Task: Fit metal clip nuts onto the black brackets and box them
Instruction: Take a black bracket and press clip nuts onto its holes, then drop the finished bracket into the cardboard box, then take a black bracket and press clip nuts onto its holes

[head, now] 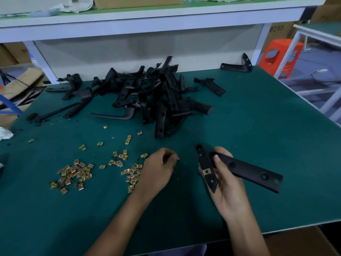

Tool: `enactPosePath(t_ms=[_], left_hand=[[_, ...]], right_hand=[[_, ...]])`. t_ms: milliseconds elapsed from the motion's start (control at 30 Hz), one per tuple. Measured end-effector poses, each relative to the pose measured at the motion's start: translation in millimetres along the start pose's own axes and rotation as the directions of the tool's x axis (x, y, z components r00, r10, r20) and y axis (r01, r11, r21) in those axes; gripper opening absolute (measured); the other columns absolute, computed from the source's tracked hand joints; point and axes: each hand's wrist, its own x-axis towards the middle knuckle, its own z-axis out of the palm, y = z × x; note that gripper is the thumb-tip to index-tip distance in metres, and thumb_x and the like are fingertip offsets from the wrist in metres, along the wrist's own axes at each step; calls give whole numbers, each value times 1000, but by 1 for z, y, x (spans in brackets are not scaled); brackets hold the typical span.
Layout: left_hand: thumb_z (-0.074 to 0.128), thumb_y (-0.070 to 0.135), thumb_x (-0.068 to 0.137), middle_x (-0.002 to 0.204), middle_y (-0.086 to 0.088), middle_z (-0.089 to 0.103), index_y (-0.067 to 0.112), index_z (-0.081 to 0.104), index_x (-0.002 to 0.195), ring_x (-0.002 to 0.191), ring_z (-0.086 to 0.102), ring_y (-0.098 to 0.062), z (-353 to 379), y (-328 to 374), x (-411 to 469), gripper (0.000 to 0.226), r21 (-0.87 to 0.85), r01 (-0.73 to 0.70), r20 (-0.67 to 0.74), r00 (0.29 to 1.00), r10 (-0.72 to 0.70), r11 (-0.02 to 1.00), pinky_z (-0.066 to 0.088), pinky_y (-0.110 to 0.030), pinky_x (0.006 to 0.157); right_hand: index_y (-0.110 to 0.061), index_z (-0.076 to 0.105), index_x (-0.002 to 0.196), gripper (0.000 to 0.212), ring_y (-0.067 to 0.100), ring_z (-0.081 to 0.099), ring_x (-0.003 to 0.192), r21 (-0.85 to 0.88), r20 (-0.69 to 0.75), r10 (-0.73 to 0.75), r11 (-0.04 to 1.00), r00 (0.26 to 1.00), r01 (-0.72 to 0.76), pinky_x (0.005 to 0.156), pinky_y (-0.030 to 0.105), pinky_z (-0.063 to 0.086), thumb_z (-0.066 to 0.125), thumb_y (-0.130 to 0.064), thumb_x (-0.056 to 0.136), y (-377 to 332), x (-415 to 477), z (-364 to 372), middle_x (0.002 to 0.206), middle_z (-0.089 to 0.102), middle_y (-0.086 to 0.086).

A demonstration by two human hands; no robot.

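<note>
My right hand (227,180) grips a black L-shaped bracket (247,169) above the green mat. One brass clip nut (206,171) sits on the bracket's short arm. My left hand (159,169) hovers over the mat with its fingers curled, next to the loose clip nuts (73,174); something small and shiny shows at its fingertips, too blurred to name. A second scatter of clip nuts (132,174) lies right beside that hand. A big pile of black brackets (156,95) lies further back on the table.
The green table (258,126) ends at a right edge with an orange stool (280,56) beyond it. Two separate brackets (238,66) lie at the back right. A cardboard box (302,242) shows below the front edge. A shelf runs overhead.
</note>
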Motion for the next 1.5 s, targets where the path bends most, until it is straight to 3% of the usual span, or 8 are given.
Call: enactPosePath(t_ms=[133, 333, 533, 733, 1133, 1267, 1400, 1500], left_hand=[[56, 8, 98, 82, -10, 74, 6, 66, 87, 72, 69, -18, -11, 20, -29, 15, -604, 173, 82, 985, -155, 778, 56, -24, 64], [80, 12, 69, 78, -1, 66, 19, 75, 82, 71, 64, -11, -36, 38, -59, 15, -812, 204, 182, 979, -95, 547, 56, -23, 71], [82, 13, 59, 85, -10, 76, 9, 81, 87, 71, 73, -15, -34, 52, -73, 28, -886, 263, 201, 960, -194, 383, 58, -22, 62], [81, 16, 62, 83, -14, 75, 5, 80, 91, 65, 71, -14, -31, 55, -82, 31, -871, 304, 235, 948, -216, 386, 58, -21, 57], [84, 24, 64, 86, -6, 74, 24, 78, 91, 68, 66, -10, -31, 58, -87, 28, -832, 269, 215, 963, -165, 485, 49, -19, 56], [83, 28, 60, 97, -11, 76, 22, 78, 91, 84, 68, -21, -16, 54, -87, 32, -796, 320, 256, 947, -193, 514, 47, -32, 74], [79, 23, 67, 97, -16, 76, 18, 75, 88, 88, 73, -29, 11, 49, -90, 22, -584, 351, 312, 929, -197, 732, 55, -35, 80], [72, 17, 82, 88, -4, 79, 21, 75, 91, 81, 75, -11, 33, 48, -102, 10, -396, 219, 363, 929, -68, 892, 56, -17, 67]], right_hand=[[-23, 71, 105, 22, 19, 48, 81, -6, 76, 25, 1000, 997, -25, 74, 26, 49, 68, -20, 84, 1, -11, 6, 97, 63, 5], [-25, 71, 99, 17, 13, 68, 82, 2, 220, 11, 1000, 975, -12, 72, 23, 58, 64, -17, 86, 0, -29, 24, 100, 70, 8], [-23, 69, 98, 22, 15, 71, 97, -2, 248, -55, 998, 967, 57, 78, 23, 57, 61, -6, 87, 5, -37, 30, 106, 71, 8], [-23, 67, 102, 25, 17, 71, 94, -59, 272, -81, 993, 959, 101, 75, 24, 58, 80, -15, 83, 4, -37, 28, 106, 71, 10], [-22, 64, 98, 20, 15, 68, 87, -226, 290, -164, 945, 943, 234, 71, 21, 55, 79, -19, 85, 11, -43, 24, 97, 68, 5], [-24, 64, 100, 14, 22, 64, 96, -370, 208, -239, 878, 948, 303, 78, 28, 53, 74, -24, 90, 3, -56, 14, 104, 65, 8], [-24, 64, 104, 12, 11, 63, 82, -370, 139, -227, 891, 964, 263, 72, 23, 51, 71, -23, 94, -8, -84, -22, 98, 66, 1], [-23, 67, 105, 17, 13, 65, 84, -133, -59, -168, 978, 984, 159, 72, 23, 52, 74, -17, 91, -28, -107, -64, 100, 67, 4]])
